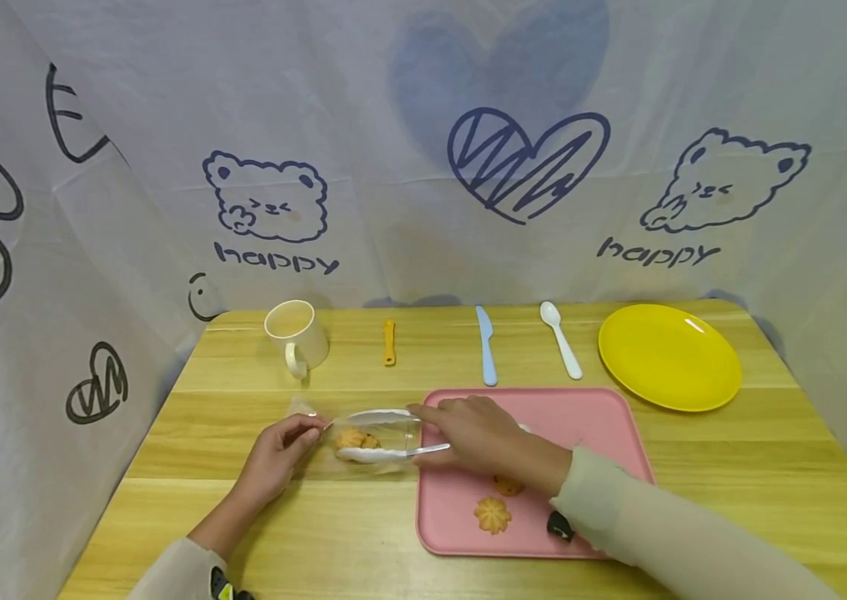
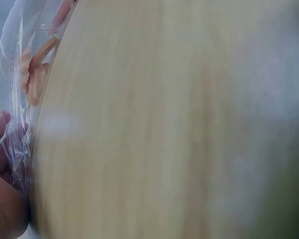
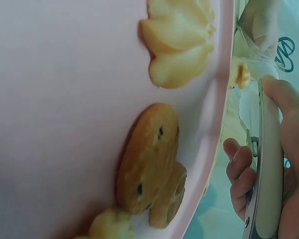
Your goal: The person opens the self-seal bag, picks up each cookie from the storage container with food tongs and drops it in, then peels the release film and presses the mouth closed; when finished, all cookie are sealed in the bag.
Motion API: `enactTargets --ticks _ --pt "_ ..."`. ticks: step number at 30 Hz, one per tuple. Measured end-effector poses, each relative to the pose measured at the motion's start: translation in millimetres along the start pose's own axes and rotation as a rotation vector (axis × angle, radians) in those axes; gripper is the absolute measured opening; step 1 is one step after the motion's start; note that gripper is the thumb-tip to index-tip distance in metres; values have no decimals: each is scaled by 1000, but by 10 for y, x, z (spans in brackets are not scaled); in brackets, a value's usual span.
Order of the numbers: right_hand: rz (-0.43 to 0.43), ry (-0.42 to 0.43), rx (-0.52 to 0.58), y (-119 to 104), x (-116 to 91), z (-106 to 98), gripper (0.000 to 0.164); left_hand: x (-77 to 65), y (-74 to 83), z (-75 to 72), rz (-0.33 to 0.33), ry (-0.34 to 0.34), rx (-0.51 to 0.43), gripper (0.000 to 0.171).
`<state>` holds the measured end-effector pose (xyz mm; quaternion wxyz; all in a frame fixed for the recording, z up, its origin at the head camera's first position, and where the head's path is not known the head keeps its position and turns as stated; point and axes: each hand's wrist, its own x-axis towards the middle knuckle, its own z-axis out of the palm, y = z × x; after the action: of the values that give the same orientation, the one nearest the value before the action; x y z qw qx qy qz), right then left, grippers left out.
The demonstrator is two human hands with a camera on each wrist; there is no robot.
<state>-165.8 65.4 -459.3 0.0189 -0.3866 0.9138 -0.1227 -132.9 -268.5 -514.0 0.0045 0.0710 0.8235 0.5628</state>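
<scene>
My left hand (image 1: 278, 454) pinches the left end of a clear plastic bag (image 1: 397, 435) lying over the table beside the tray. Cookies (image 1: 351, 440) sit inside the bag, also visible in the left wrist view through its crinkled film. White-tipped tongs (image 1: 378, 455) are gripped in my right hand (image 1: 472, 432), their arms spread around the cookies and reaching to the bag. In the right wrist view, the fingers curl around the pale handle of the tongs (image 3: 270, 179). Whether the tips touch a cookie, I cannot tell.
A pink tray (image 1: 438, 533) under my right forearm bears a flower-shaped cookie (image 1: 493, 515) and a speckled cookie (image 3: 149, 154). Behind stand a cream mug (image 1: 303, 337), a small orange utensil (image 1: 389, 343), a blue knife (image 1: 487, 350), a white spoon (image 1: 563, 346) and a yellow plate (image 1: 667, 358).
</scene>
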Motion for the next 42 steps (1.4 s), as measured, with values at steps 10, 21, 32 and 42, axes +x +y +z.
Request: enactTargets --ticks 10,21,32,42 --pt "16 -17 10 106 -171 -38 69 6 -10 3 -5 0 -12 20" --pt "55 0 16 232 -429 -97 68 5 9 7 -12 4 -16 20" --pt "103 -12 6 400 -717 -157 69 2 11 5 -21 6 5 20" --pt "169 -5 28 543 -985 -242 71 7 17 12 -30 9 10 20"
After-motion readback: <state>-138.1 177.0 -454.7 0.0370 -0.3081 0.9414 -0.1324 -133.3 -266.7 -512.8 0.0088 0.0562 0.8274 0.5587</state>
